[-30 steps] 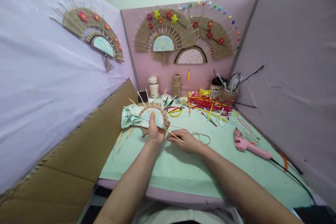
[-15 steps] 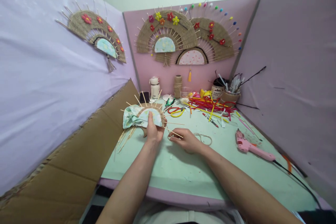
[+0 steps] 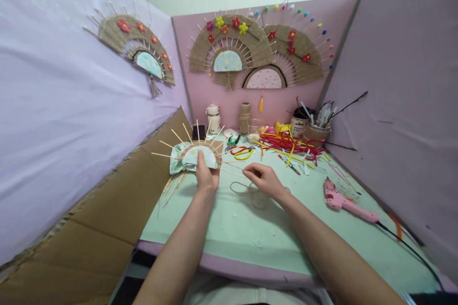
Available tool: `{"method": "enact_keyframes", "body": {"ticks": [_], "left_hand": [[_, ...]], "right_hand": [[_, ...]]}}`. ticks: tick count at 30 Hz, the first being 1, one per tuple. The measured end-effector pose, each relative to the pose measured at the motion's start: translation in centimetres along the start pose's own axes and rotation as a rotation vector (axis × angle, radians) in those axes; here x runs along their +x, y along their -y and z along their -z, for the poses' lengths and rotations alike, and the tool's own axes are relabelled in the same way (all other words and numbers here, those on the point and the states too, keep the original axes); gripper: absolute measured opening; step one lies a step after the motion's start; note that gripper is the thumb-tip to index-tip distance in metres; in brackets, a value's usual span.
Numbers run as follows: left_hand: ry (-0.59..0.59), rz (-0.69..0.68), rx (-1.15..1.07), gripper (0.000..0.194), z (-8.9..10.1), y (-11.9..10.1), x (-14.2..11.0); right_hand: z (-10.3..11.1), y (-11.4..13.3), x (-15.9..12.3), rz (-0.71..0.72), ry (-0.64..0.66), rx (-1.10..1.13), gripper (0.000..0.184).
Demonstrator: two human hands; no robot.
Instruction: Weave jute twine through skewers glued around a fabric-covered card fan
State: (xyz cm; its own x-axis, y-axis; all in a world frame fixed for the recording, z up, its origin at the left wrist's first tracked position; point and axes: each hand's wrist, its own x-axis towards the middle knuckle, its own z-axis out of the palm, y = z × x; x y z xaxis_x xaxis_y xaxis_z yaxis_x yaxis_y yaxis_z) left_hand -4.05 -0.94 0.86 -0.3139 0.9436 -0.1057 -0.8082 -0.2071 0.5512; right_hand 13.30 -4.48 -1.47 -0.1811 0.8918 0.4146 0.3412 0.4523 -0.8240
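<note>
My left hand [image 3: 208, 174] grips a half-round fan base [image 3: 191, 156], thumb on its pale floral cloth face and fingers behind. Thin wooden sticks [image 3: 186, 132] spread out from its curved edge, which has a brown twine band. To the right, my right hand [image 3: 264, 178] pinches a length of twine [image 3: 234, 166] that runs to the base's right end. The twine's loose part [image 3: 246, 193] lies in loops on the table below that hand. Behind the base is crumpled green floral cloth [image 3: 175, 164], with spare sticks [image 3: 175, 186] lying beneath it.
A pink glue gun [image 3: 348, 204] with its cord lies at right. Scissors [image 3: 243, 153], red and yellow pipe cleaners [image 3: 289, 143], a twine spool [image 3: 244, 118] and a white bottle [image 3: 213, 119] are at the back. Cardboard [image 3: 107, 209] leans at left; finished fans [image 3: 229, 38] hang behind.
My right hand has moved right and slightly up, away from the base, drawing the twine straighter. The base has turned and shifted slightly left in my left hand.
</note>
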Motion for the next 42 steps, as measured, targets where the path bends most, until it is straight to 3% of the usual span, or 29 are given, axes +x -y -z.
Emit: {"method": "enact_keyframes", "body": {"ticks": [5, 9, 13, 16, 19, 23, 29, 36, 42], "left_hand": [[0.027, -0.158, 0.022, 0.031, 0.4, 0.6, 0.2], [0.01, -0.201, 0.009, 0.032, 0.4, 0.9, -0.1], [-0.03, -0.01, -0.034, 0.028, 0.1, 1.3, -0.7], [-0.026, 0.228, -0.04, 0.027, -0.1, 1.4, -1.3], [0.029, 0.345, -0.033, 0.03, -0.2, 1.3, -1.6], [0.092, 0.341, -0.013, 0.024, -0.3, 1.1, -1.7], [0.158, 0.427, 0.065, 0.024, -0.3, 1.1, -1.8], [0.284, 0.677, 0.158, 0.024, 0.1, 1.2, -1.9], [0.336, 0.765, 0.159, 0.026, 0.4, 0.6, -1.5]], "right_hand": [[0.0, 0.9, -0.4, 0.015, -0.063, 0.03, 0.025], [-1.5, 1.1, -1.4, 0.123, 0.106, 0.005, 0.023], [-3.5, 0.8, -2.2, 0.248, 0.303, -0.029, 0.024], [-4.2, 0.2, -2.3, 0.252, 0.333, -0.094, 0.024], [-4.1, -0.4, -2.1, 0.229, 0.345, -0.195, 0.021], [-3.5, -1.3, -1.4, 0.133, 0.225, -0.214, 0.021], [-1.6, -1.3, -0.3, -0.04, -0.169, -0.117, 0.028], [-0.5, -0.8, 0.1, -0.04, -0.324, -0.049, 0.03], [0.2, -0.7, 0.4, -0.088, -0.395, -0.052, 0.03]]}}
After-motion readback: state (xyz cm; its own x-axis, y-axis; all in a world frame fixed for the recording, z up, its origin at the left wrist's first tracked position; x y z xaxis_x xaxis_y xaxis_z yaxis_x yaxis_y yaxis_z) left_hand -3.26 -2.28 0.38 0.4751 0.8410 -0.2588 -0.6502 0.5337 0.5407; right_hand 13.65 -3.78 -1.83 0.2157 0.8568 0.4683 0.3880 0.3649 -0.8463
